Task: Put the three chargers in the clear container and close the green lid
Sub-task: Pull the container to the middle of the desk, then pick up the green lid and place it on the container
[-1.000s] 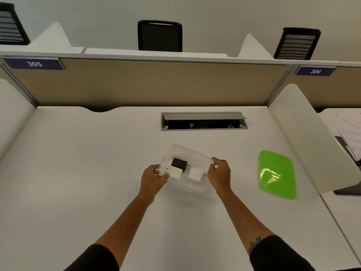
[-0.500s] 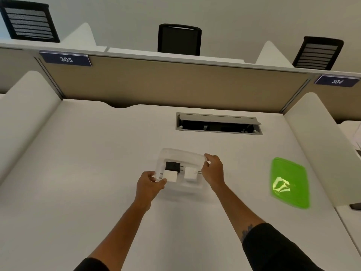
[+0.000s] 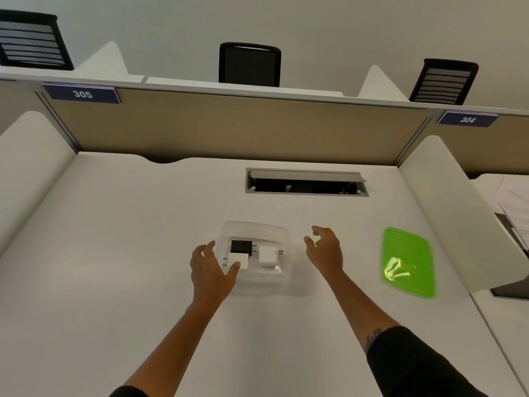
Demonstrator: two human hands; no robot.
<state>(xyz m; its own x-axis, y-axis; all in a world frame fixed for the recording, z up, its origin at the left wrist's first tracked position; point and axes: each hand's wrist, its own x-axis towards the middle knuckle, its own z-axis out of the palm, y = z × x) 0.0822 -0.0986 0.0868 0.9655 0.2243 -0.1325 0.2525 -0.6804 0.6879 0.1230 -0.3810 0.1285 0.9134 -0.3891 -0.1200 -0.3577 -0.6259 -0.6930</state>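
The clear container [image 3: 256, 229] rests flat on the white desk in front of me, uncovered. Inside it lie a black charger [image 3: 241, 247], a white charger [image 3: 239, 259] at the front left and a second white charger [image 3: 268, 255] to the right. My left hand [image 3: 210, 269] is open at the container's left end, its thumb near the front-left white charger. My right hand [image 3: 326, 250] hovers open just right of the container, apart from it. The green lid [image 3: 408, 262] lies flat on the desk farther right, beyond my right hand.
A cable hatch [image 3: 306, 181] with a raised flap is set in the desk behind the container. White side dividers [image 3: 446, 207] and a beige back partition [image 3: 229, 130] bound the desk. Papers [image 3: 515, 204] lie on the neighbouring desk at right.
Both hands have let go of the container, which was lowered and now lies flat on the desk. My right hand has drawn away to the right, fingers spread.
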